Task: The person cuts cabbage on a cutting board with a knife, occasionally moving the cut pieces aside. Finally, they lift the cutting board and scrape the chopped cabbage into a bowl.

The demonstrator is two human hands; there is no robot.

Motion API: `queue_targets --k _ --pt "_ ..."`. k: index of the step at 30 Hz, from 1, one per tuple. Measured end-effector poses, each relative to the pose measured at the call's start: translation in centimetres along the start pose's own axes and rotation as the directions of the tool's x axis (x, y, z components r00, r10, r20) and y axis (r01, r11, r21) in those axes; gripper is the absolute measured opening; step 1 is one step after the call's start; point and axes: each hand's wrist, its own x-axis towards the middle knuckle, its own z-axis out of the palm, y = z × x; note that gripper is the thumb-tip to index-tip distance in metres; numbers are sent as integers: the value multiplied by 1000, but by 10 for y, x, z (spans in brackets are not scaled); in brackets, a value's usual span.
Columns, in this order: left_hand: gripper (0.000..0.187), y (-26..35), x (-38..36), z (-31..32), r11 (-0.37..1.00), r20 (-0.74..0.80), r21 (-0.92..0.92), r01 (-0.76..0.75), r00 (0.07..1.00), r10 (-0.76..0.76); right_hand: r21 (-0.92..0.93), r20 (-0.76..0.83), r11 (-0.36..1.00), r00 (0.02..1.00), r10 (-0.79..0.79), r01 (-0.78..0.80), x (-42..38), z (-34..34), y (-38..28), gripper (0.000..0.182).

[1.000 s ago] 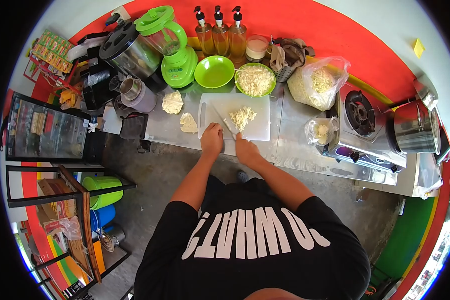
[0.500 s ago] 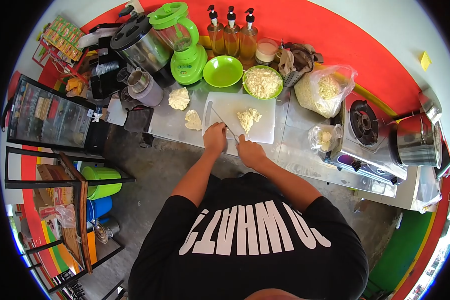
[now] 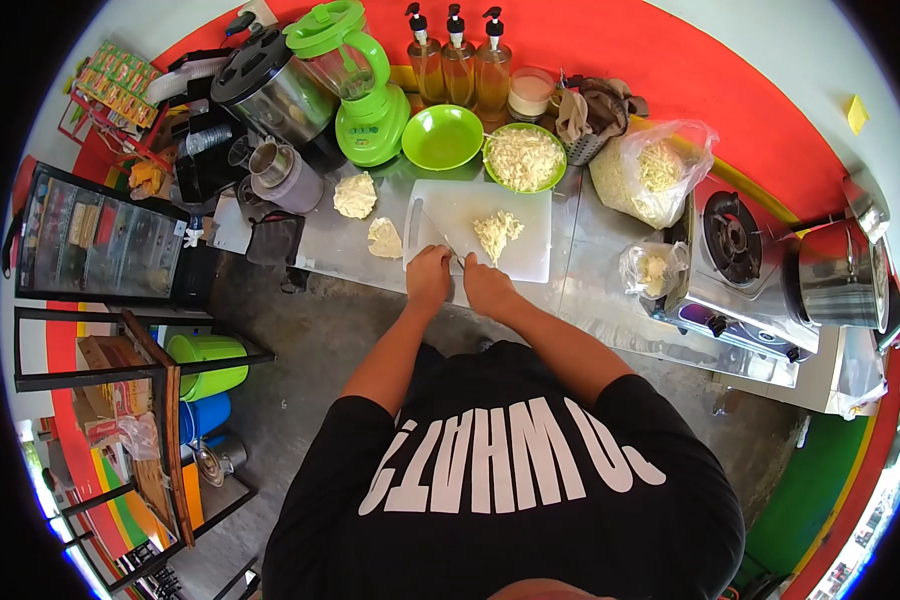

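My right hand grips the handle of a knife whose blade lies slanted across the white cutting board. My left hand rests with curled fingers on the board's near edge, right beside my right hand. A small pile of shredded cabbage sits in the middle of the board, just beyond the blade. Two pale cabbage chunks lie on the steel counter left of the board. Behind the board stands a green bowl of shreds.
An empty green bowl, a green blender and three pump bottles line the back. Two plastic bags of shreds lie to the right, beside a gas stove and a steel pot.
My right hand has drawn the knife left and nearer, closing up against my left hand. The shredded pile stays put on the board.
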Motion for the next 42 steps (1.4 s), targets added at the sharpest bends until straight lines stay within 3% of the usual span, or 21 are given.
queue_targets --k 3,8,12,15,17,23,29,35,42 --pt "3 1 -1 -2 999 -28 -54 -1 1000 -1 1 41 1000 999 -28 28 -2 -13 -9 28" --pt "5 3 -1 -2 999 -35 -30 23 999 -24 37 56 995 994 89 -91 -18 0 -8 23" --pt "5 4 -1 -3 999 -36 -23 28 999 -29 51 35 996 997 75 -76 -3 3 -1 30" --pt "5 1 -1 -2 1000 -21 -23 -11 1000 11 2 15 1000 999 -30 30 -1 -12 -7 24" --pt "6 2 -2 -2 1000 -36 -24 6 999 -7 45 144 998 989 37 -44 -9 -25 -18 23" --pt "6 1 -1 0 1000 -26 -12 26 999 -26 90 13 992 996 91 -91 -4 13 -6 30" --pt "7 2 -2 -4 1000 -24 -13 7 1000 -7 91 86 993 994 62 -70 -5 -14 -16 29" --pt "11 5 -6 0 997 -77 -46 59 995 -63 84 13 992 996 93 -94 -7 12 -6 28" --pt "10 2 -7 0 997 -96 -59 41 994 -47 64 44 997 998 50 -53 -3 -14 -21 35"
